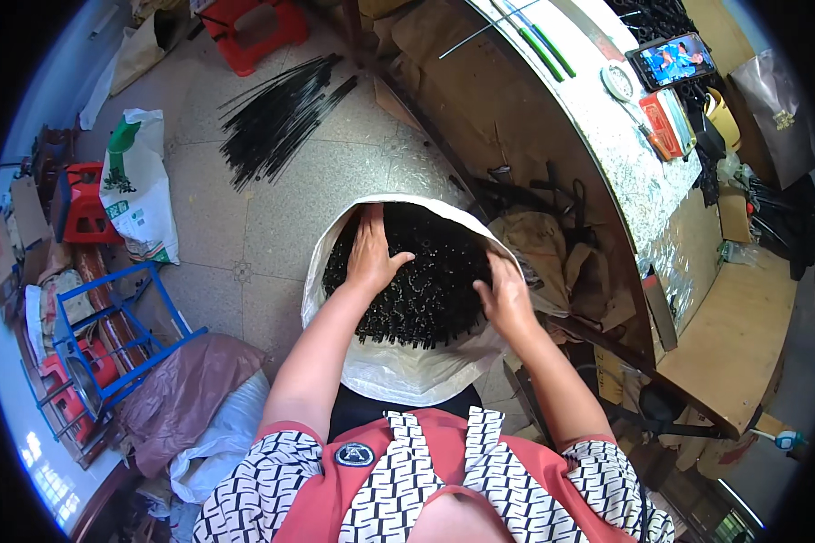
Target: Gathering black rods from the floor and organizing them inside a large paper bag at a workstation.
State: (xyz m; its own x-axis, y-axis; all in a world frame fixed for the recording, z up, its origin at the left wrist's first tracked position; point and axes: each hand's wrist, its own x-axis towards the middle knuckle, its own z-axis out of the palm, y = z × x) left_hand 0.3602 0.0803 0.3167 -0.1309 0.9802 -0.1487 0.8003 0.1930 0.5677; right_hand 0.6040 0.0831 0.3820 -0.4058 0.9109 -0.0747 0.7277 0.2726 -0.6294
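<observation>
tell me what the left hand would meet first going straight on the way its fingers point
The left hand would likely meet the white sack first, at its far inner wall near the rim; depth is unclear, so they may be touching.

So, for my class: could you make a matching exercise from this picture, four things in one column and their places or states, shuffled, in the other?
Things:
1. Right hand
2. Pale sack
3. Phone
4. Long black strips

Places or states:
A. Fanned out on the floor
B. At the sack's right rim
C. Open, black pieces inside
D. On the worktop, screen lit

Pairs: 1-B, 2-C, 3-D, 4-A
</observation>
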